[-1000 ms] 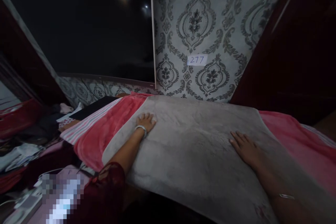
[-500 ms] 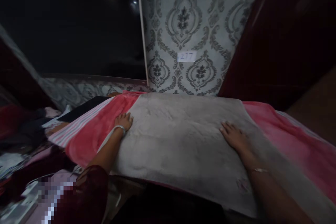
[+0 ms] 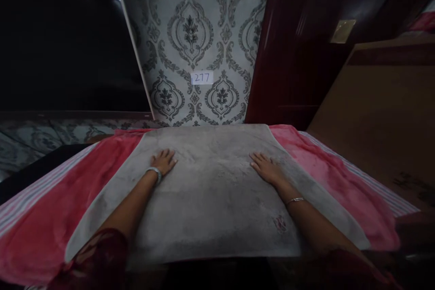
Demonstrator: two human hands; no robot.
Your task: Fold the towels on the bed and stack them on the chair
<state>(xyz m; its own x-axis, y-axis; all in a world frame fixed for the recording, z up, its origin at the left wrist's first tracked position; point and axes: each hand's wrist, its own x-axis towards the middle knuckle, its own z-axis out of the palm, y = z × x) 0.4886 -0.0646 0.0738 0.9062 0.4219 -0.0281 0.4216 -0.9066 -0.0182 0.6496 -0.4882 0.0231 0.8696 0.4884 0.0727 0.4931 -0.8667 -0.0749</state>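
Note:
A grey towel (image 3: 210, 199) with a small reddish embroidered mark near its lower right corner lies spread over a red-pink cloth (image 3: 84, 181) with striped ends. Flat on the left part of the towel rests my left hand (image 3: 163, 161), fingers spread, a bangle on the wrist. My right hand (image 3: 267, 167) lies palm down on the towel's right part, also with fingers apart. Neither hand grips anything. Faint creases run across the towel between the two hands.
Behind the cloths stands a patterned wall with a paper label (image 3: 202, 77) reading 277. A large dark screen (image 3: 64, 45) is at the left. On the right are a dark red panel (image 3: 288, 54) and a big brown cardboard box (image 3: 384, 108).
The view has turned to the right, bringing the box into sight. My left hand now sits further in on the grey towel, away from its left edge. Both hands stay flat.

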